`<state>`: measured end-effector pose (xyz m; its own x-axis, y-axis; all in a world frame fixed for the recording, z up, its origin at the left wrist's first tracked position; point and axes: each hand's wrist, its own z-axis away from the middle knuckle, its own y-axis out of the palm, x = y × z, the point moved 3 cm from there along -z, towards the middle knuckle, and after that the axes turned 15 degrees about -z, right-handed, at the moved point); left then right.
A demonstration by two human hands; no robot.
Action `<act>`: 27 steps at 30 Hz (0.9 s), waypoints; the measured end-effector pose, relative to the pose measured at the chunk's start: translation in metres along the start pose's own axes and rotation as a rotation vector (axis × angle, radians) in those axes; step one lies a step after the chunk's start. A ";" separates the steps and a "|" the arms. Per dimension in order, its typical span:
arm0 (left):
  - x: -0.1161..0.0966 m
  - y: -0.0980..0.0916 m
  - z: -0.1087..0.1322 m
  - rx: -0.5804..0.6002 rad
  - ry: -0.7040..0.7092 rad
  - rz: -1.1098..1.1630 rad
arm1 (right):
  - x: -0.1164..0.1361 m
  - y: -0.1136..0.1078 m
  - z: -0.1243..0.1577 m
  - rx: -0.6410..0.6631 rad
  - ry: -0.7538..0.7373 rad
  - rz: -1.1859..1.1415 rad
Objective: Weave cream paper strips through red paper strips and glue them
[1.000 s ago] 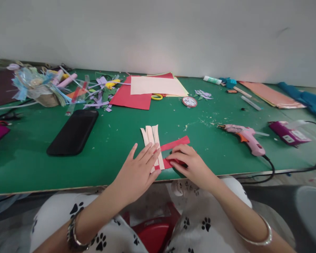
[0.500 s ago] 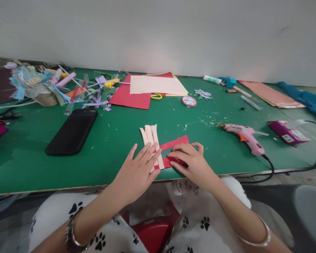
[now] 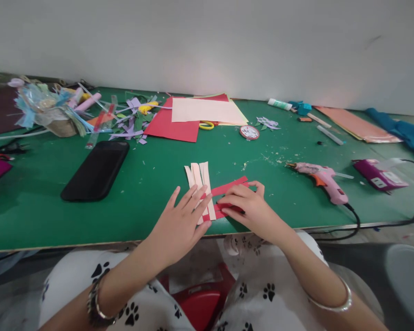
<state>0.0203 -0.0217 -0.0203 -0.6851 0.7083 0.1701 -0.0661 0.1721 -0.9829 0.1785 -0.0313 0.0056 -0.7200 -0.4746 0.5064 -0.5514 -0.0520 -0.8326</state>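
Note:
Pale pink paper strips (image 3: 204,174) lie crossed with red paper strips (image 3: 229,185) near the front edge of the green table. My left hand (image 3: 179,225) rests flat on the crossing, fingers spread, covering part of the weave. At the right, my right hand (image 3: 250,209) curls over the red strips, its thumb and fingers closed on a lower red strip. The palm hides the far ends of that strip. The upper red strip slants up to the right, above my right fingers.
A black phone (image 3: 95,171) lies at left, a pink glue gun (image 3: 319,179) at right beside a purple power adapter (image 3: 379,174). Behind are red paper (image 3: 172,126), yellow-handled scissors (image 3: 206,125), purple paper scraps (image 3: 131,124), a round tin (image 3: 249,133) and a glue stick (image 3: 279,104).
My right fingers have shifted slightly left along the red strip, toward the pink strips. My left hand stays flat in place. The view has moved a little.

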 end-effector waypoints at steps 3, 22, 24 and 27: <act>0.000 -0.001 0.000 -0.001 -0.007 0.001 | -0.002 0.002 0.003 -0.060 -0.045 0.031; 0.000 0.000 0.002 -0.038 -0.018 0.006 | 0.012 0.001 -0.009 -0.137 -0.198 0.252; 0.000 0.000 0.002 -0.046 -0.019 0.006 | 0.014 0.000 -0.009 -0.134 -0.204 0.244; 0.000 0.000 0.003 -0.083 -0.013 0.007 | 0.015 -0.001 -0.010 -0.123 -0.200 0.228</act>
<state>0.0186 -0.0235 -0.0204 -0.6949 0.7008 0.1613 -0.0008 0.2236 -0.9747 0.1639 -0.0297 0.0165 -0.7406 -0.6255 0.2456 -0.4410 0.1766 -0.8799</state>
